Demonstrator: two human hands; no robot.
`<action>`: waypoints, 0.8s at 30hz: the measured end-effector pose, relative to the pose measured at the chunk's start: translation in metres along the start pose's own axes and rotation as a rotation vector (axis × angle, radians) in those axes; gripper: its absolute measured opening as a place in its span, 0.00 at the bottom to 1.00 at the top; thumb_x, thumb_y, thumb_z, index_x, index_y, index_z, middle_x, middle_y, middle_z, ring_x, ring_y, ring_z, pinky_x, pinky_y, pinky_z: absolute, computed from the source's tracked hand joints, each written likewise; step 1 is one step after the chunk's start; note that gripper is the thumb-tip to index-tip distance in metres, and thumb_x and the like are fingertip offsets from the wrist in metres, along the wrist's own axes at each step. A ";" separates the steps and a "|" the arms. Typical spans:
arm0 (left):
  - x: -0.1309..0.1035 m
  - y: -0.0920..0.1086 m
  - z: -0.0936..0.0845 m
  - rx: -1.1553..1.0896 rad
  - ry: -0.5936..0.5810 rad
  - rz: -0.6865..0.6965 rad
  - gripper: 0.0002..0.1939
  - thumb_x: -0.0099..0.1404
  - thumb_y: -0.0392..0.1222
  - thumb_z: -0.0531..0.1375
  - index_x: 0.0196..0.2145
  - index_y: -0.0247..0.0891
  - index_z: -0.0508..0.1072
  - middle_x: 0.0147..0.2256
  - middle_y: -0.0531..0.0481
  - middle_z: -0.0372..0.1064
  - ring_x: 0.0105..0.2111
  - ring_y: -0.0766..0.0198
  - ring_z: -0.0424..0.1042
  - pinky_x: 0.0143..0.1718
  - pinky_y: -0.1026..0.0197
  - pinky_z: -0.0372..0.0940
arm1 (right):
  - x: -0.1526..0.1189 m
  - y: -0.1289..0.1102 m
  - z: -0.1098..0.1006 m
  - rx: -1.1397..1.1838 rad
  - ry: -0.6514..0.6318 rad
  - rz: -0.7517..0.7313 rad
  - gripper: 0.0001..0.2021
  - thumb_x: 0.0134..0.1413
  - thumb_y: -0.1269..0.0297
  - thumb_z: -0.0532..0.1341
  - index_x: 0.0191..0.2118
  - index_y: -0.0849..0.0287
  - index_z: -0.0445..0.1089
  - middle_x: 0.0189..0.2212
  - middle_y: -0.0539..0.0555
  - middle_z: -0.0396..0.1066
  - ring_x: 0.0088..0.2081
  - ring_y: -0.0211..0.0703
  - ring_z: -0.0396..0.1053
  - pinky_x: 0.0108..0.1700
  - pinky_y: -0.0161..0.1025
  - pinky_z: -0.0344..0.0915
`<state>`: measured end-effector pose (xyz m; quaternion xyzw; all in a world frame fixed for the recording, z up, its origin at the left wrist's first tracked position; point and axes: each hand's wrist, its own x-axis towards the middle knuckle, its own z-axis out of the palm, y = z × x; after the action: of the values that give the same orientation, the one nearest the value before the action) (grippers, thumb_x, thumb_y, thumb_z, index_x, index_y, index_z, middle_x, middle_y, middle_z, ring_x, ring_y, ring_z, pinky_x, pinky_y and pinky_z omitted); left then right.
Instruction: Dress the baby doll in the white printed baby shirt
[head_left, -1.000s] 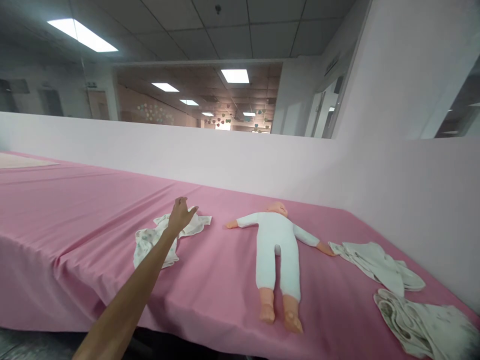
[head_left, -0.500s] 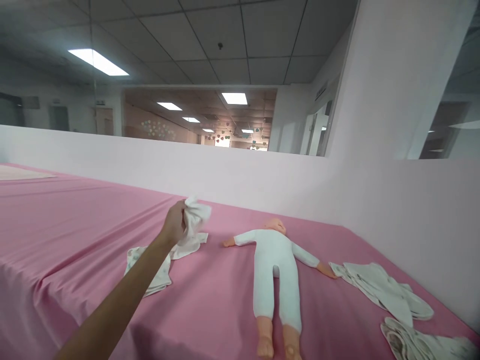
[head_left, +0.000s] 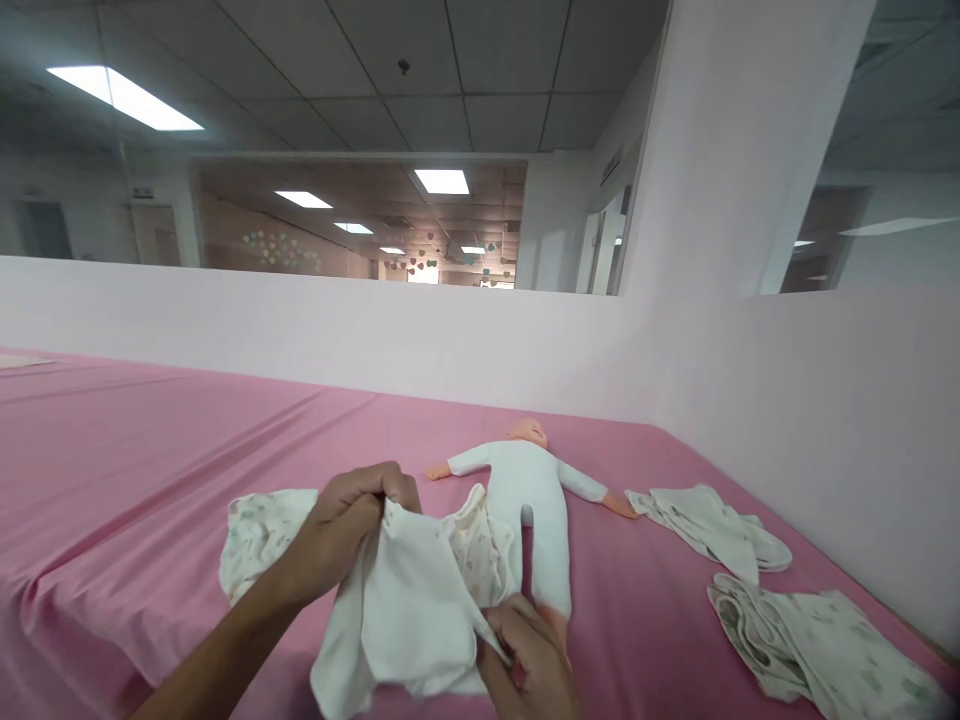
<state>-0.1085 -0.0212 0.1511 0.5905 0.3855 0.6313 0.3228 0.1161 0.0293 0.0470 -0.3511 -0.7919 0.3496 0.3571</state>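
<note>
A head-worn camera looks down over a long bench (head_left: 135,440) covered in a pink cloth, with a pale wall behind it. In the foreground the person's left hand (head_left: 341,530) is closed around the upper edge of a small white garment (head_left: 409,610), the fingers bunching the fabric. The right hand (head_left: 529,665), low in the picture, pinches the garment's lower right edge between thumb and fingers. The garment hangs slack between the two hands, lifted just above the bench, and its printed inner side shows at the top right. Just behind it a baby doll (head_left: 529,500) in a pale one-piece suit lies with its arms spread and its head toward the wall; the right hand covers the doll's feet. A patterned cloth (head_left: 259,530) lies flat just left of the left hand. Two more crumpled cloths rest well to the right: a white one (head_left: 705,520) near the doll's hand and a printed one (head_left: 810,640) nearer the camera.
</note>
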 end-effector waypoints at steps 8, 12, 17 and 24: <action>-0.005 -0.010 -0.053 0.629 0.361 -0.029 0.10 0.59 0.39 0.55 0.36 0.41 0.75 0.36 0.49 0.73 0.33 0.60 0.70 0.28 0.66 0.64 | 0.008 -0.017 -0.036 0.222 0.013 0.055 0.17 0.56 0.49 0.61 0.28 0.58 0.67 0.24 0.48 0.59 0.28 0.39 0.57 0.33 0.33 0.57; -0.024 -0.014 -0.019 0.721 -0.034 -0.036 0.25 0.63 0.45 0.58 0.59 0.52 0.67 0.61 0.50 0.61 0.58 0.52 0.62 0.47 0.62 0.66 | 0.014 -0.039 -0.037 0.258 -0.036 0.026 0.15 0.58 0.52 0.60 0.29 0.58 0.65 0.23 0.46 0.58 0.26 0.36 0.55 0.30 0.32 0.55; -0.023 -0.019 0.027 0.707 -0.309 -0.010 0.14 0.65 0.46 0.58 0.47 0.50 0.76 0.42 0.49 0.74 0.43 0.58 0.72 0.45 0.62 0.66 | 0.014 -0.058 -0.031 0.176 -0.068 -0.021 0.09 0.57 0.57 0.62 0.33 0.57 0.70 0.28 0.48 0.65 0.31 0.38 0.62 0.34 0.32 0.59; -0.015 -0.004 -0.012 0.443 -0.004 -0.090 0.09 0.60 0.48 0.62 0.34 0.41 0.76 0.31 0.50 0.74 0.27 0.63 0.72 0.26 0.68 0.64 | 0.007 -0.054 -0.055 0.406 -0.184 0.001 0.12 0.64 0.54 0.55 0.43 0.55 0.70 0.32 0.49 0.66 0.32 0.37 0.62 0.34 0.32 0.60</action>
<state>-0.1193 -0.0332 0.1406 0.6305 0.5398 0.5151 0.2140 0.1406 0.0239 0.1203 -0.2389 -0.7342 0.5328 0.3464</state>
